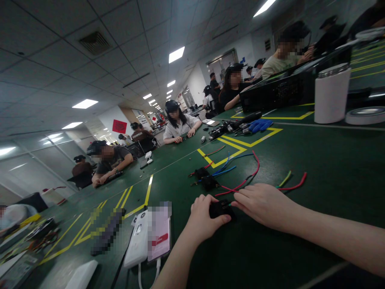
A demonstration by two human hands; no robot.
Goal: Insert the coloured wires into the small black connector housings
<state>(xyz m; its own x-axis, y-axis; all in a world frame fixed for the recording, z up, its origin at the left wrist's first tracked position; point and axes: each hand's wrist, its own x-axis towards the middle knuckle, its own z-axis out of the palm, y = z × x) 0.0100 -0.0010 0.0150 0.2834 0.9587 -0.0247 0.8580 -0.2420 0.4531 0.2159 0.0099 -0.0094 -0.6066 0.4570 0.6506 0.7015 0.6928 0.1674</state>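
Observation:
My left hand is closed around a small black connector block, thumb on its near side, low over the green table. At the block's right end, my right hand pinches a green wire that meets the block; whether it is seated inside I cannot tell. A green-yellow wire and a red wire stick out beyond my right hand. Just past my hands lie two more black blocks with red wires and blue wires attached.
A white power bank and a phone with cables lie left of my left arm. Farther off are tools with blue handles, a white cup and a tape roll. Several people sit around the green table.

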